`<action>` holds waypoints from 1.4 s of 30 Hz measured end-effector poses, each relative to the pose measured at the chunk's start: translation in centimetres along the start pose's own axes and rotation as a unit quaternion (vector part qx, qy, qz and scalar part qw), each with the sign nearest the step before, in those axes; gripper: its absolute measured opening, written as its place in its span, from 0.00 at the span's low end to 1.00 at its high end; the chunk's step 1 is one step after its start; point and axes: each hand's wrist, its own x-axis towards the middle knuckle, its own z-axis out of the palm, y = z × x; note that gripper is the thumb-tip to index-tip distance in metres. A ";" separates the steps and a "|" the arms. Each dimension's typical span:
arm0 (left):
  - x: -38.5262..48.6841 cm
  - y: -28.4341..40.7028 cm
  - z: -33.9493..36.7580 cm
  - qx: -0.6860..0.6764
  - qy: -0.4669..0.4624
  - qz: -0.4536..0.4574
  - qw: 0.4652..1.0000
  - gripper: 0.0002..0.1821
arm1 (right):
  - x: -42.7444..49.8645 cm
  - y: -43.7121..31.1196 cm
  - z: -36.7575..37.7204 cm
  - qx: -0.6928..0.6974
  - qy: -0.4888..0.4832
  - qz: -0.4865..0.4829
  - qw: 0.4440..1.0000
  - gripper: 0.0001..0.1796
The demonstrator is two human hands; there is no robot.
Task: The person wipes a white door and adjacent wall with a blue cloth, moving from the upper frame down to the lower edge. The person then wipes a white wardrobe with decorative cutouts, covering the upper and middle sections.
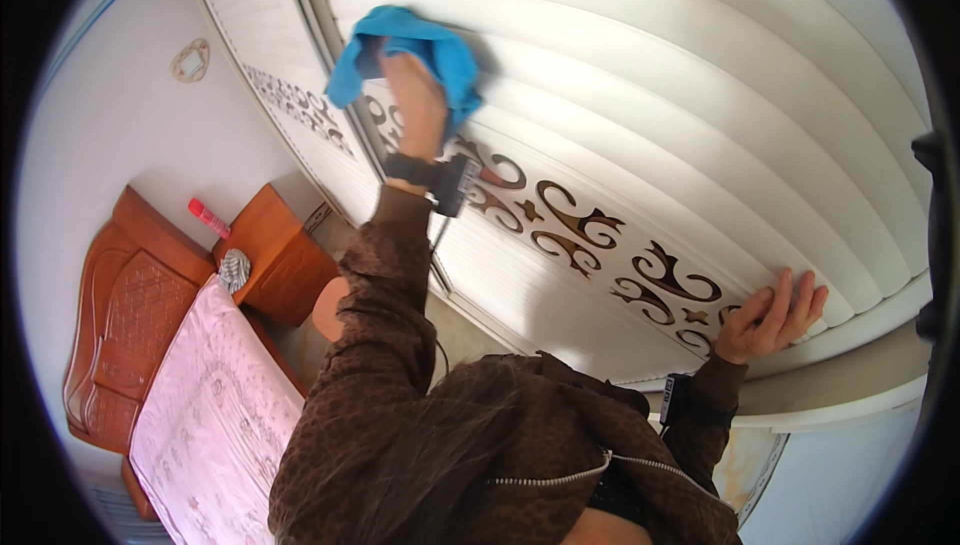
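My left hand (412, 99), slightly blurred, holds a blue cloth (457, 65) against the upper left part of a white louvered wardrobe door (600, 102). The cloth is bunched over the fingers, which are partly hidden by it. At the right, my right hand (769, 320) rests with fingers spread on the same door, close to its right edge and beside the cut-out scroll pattern (574, 222). Nothing is held in it. Both wrists bear dark straps with small black devices.
Another white door panel (262, 42) stands to the left, past a metal frame. Farther left are a wooden nightstand (277, 260) with a striped item (235, 270) and a red-capped pink can (208, 218), and a bed with a pink cover (217, 410) and carved headboard (142, 320).
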 end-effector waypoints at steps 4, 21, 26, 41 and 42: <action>-5.7 8.3 4.4 0.013 -0.024 0.059 0.998 0.20 | 0.1 0.1 -0.4 0.033 -0.015 0.006 0.999 0.21; -22.0 29.7 16.2 -0.074 -0.267 0.321 0.906 0.18 | -2.6 1.7 -2.7 0.297 -0.057 0.182 0.935 0.40; -20.2 28.5 15.4 -0.093 -0.277 0.341 0.893 0.18 | -1.6 1.5 -3.1 0.221 -0.085 0.130 0.963 0.29; -9.6 12.3 1.3 0.179 -0.134 0.082 0.971 0.25 | 2.0 -2.2 -1.5 0.244 -0.056 0.079 0.965 0.23; -9.2 11.0 0.5 0.177 -0.147 0.066 0.971 0.26 | 2.0 -2.8 -1.0 0.247 -0.050 0.059 0.966 0.23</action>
